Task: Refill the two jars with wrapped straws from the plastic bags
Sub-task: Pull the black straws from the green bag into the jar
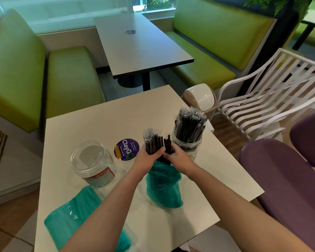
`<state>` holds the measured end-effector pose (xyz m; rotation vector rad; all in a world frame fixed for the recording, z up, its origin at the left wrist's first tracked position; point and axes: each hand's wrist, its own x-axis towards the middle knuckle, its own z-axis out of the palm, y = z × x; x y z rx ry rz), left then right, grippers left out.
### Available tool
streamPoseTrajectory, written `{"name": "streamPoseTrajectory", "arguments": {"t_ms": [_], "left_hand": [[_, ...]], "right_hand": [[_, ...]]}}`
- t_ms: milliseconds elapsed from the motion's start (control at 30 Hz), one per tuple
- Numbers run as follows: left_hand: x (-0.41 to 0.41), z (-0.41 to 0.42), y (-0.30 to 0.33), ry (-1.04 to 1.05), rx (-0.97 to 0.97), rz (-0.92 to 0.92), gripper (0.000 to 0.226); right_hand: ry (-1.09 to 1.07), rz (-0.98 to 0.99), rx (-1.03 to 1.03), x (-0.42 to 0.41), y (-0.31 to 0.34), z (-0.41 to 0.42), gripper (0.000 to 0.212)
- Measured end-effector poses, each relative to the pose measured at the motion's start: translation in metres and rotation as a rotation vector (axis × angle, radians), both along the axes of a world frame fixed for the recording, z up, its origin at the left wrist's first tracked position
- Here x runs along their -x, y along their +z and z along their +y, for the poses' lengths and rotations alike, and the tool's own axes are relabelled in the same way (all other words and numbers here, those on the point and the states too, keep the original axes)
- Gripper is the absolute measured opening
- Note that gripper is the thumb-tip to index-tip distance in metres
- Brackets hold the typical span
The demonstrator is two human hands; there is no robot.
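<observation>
Left hand & right hand meet mid-bench, forearms angled inward, both clamped round straw bundle sticking up from green bag. Full jar just behind right hand; empty jar to left; 2nd bag near bench edge.

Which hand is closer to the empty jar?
Left. The left hand grips the straw bundle just to the right of the empty jar; the right hand is farther right, beside the full jar.
</observation>
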<state>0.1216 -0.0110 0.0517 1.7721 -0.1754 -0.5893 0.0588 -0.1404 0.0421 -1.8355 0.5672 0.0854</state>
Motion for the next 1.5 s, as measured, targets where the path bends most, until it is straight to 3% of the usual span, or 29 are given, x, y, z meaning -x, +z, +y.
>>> {"name": "streamPoseTrajectory", "arguments": {"t_ms": [367,800,1233,1333,1500], "left_hand": [[0.002,-0.006,0.004,0.051,0.059,0.05,0.033],[0.001,-0.01,0.004,0.035,0.045,0.011,0.043],[0.004,-0.016,0.008,0.016,0.075,0.035,0.024],[0.004,-0.017,0.008,0.029,0.042,0.001,0.021],[0.002,-0.018,0.007,0.022,-0.044,-0.081,0.018]], "right_hand": [[0.036,-0.082,0.009,0.003,0.003,-0.004,0.035],[0.012,-0.144,-0.118,0.013,0.015,-0.003,0.035],[-0.07,-0.13,-0.098,0.015,0.019,-0.008,0.039],[-0.134,-0.149,-0.044,0.013,0.021,-0.011,0.041],[-0.243,-0.233,0.101,0.003,0.05,-0.023,0.025]]}}
